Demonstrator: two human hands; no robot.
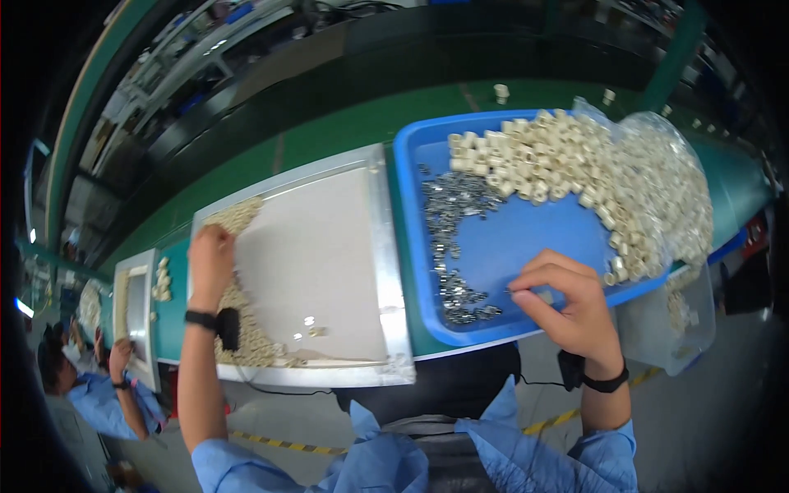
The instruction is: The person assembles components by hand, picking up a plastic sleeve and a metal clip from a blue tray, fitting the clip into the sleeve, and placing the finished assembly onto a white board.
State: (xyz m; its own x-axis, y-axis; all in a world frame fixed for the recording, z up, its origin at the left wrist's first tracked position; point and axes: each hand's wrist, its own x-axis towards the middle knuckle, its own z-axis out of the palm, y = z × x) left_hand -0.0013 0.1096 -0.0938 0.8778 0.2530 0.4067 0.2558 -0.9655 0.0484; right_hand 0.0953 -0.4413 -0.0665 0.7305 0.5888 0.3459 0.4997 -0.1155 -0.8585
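My left hand (pixel 212 256) is over the left side of a metal-framed tray (pixel 396 271), its fingers curled together beside rows of small beige parts (pixel 251 333). Whatever those fingers may hold is hidden. Over the near right part of a blue plastic tray (pixel 534 234), my right hand (pixel 567 302) pinches thumb and forefinger together. Something tiny and dark shows at the fingertips, too small to name. Small shiny metal pieces (pixel 444 218) lie along the blue tray's left side. Cream-coloured cylindrical pieces (pixel 534 156) are heaped along its far and right sides.
A clear plastic bag (pixel 670 189) full of cream pieces rests on the blue tray's right edge. Below it stands a translucent bin (pixel 686 329). A loose beige piece (pixel 317 332) lies inside the framed tray. At far left, a co-worker (pixel 111 403) reaches toward another framed tray (pixel 138 287).
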